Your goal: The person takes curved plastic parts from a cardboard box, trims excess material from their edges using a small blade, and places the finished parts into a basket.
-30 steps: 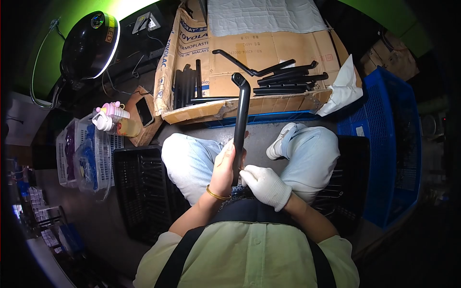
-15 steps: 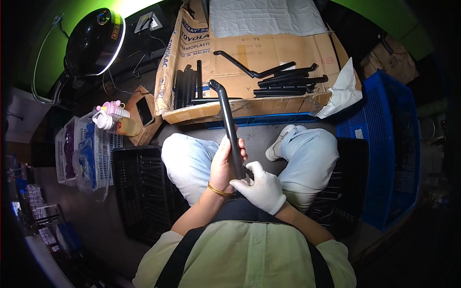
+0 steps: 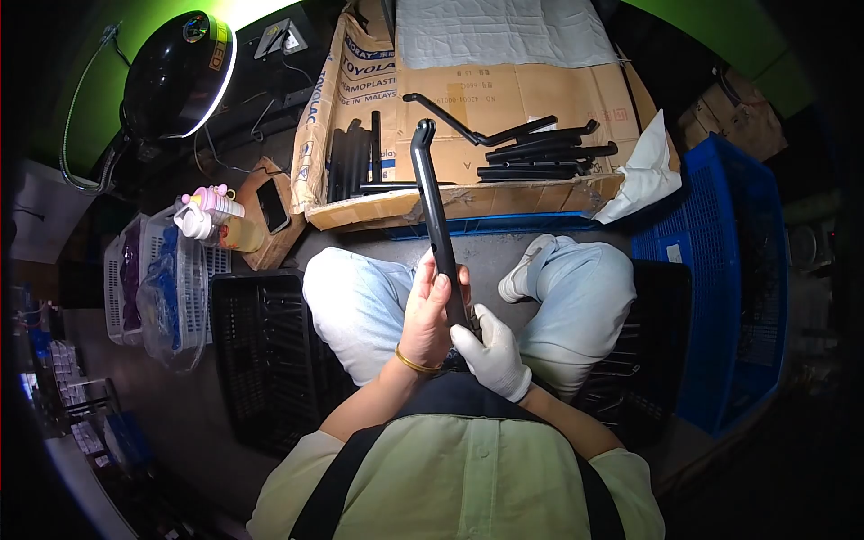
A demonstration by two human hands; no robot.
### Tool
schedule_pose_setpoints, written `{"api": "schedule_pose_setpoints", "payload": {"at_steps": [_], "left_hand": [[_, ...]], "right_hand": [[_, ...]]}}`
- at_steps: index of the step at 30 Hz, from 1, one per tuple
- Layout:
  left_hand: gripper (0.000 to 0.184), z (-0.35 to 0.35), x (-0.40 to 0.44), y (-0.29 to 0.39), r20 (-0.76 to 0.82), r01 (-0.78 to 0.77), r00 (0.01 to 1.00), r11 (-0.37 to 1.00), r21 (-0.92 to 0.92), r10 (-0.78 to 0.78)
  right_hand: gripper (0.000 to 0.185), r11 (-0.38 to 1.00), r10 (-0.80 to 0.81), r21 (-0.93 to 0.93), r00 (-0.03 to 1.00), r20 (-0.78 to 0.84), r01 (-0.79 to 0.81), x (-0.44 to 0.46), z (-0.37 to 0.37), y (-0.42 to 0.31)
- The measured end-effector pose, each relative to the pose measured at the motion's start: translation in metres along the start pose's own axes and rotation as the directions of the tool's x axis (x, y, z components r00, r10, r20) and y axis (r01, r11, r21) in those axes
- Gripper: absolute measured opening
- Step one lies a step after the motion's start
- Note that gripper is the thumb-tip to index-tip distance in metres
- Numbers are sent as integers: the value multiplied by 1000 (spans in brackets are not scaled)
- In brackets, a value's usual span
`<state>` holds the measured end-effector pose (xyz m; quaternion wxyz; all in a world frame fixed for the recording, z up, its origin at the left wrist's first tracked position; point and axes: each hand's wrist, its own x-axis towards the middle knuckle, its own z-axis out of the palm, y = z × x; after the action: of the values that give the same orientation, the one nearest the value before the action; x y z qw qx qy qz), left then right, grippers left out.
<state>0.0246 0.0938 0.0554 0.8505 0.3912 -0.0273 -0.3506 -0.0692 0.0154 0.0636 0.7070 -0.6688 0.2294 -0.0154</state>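
A: Item 1, the main piece?
B: Black tube (image 3: 436, 211), quantity 1. Held over the lap, slightly tilted, its bent, forked end pointing away from the body. A small hole shows along its side.

A: Item 2, left hand (image 3: 425, 315)?
B: Bare, gold bangle (image 3: 418, 364) at the wrist. Half-curled around the lower part of the black tube, thumb along the near side, fingertips showing on the far side.

A: Item 3, right hand (image 3: 495, 355)?
B: White glove, 1. Thumb and fingers close on the tube's lower end; the exact fingertip contact is hidden.

A: Item 4, stock ahead?
B: Cardboard (image 3: 504, 90), opened out, printed. On it: 1 loose angled piece (image 3: 441, 114), its near end against a pile of black tubes (image 3: 540, 155); at the left side, a row of black tubes (image 3: 349, 162). White cloth (image 3: 643, 175) at the right corner, pale sheet (image 3: 504, 31) across the far part.

A: Item 5, left surroundings?
B: Lamp (image 3: 171, 81), black, rim glowing. Phone (image 3: 272, 207) on a brown board (image 3: 267, 256), drink bottle (image 3: 236, 234) beside it. White basket (image 3: 114, 297) farther left.

A: Item 6, crates?
B: Black crates, 2: left crate (image 3: 229, 360) and right crate (image 3: 666, 360), outside the legs. Blue crate (image 3: 729, 270), far right.
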Motion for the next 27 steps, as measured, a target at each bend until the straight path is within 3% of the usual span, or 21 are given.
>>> {"api": "schedule_pose_setpoints", "payload": {"at_steps": [2, 6, 9, 11, 13, 15, 18, 21, 27], "left_hand": [[46, -1, -1, 0, 9, -15, 1000, 1000, -15, 15], [46, -6, 0, -2, 27, -52, 998, 998, 25, 51], [47, -7, 4, 4, 29, 6, 1000, 1000, -30, -5], [41, -4, 7, 6, 0, 31, 1000, 996, -83, -31], [44, -9, 9, 11, 33, 60, 998, 994, -96, -57], [52, -13, 10, 15, 59, 81, 995, 995, -56, -78], [54, -11, 9, 15, 98, 78, 992, 996, -42, -74], [59, -11, 7, 13, 89, 66, 994, 997, -32, -63], [58, -13, 3, 14, 42, 85, 995, 995, 47, -87]], "right_hand": [[23, 986, 91, 135, 994, 57, -98, -2, 0, -5], [13, 968, 17, 249, 996, 92, -40, -2, 6, 0], [12, 995, -24, 103, 997, 73, 17, -2, 5, 4], [24, 998, -31, -51, 999, 35, 32, -4, 0, -1], [20, 995, 94, 17, 995, 30, -95, -5, -8, 0], [21, 991, 80, -112, 996, 46, -75, -5, -13, -10], [19, 945, -85, -309, 992, 95, 110, -3, -11, -27], [16, 880, -144, -424, 970, 195, 215, 1, -10, -26], [13, 589, -259, -665, 886, 384, 460, 8, -11, -24]]}}
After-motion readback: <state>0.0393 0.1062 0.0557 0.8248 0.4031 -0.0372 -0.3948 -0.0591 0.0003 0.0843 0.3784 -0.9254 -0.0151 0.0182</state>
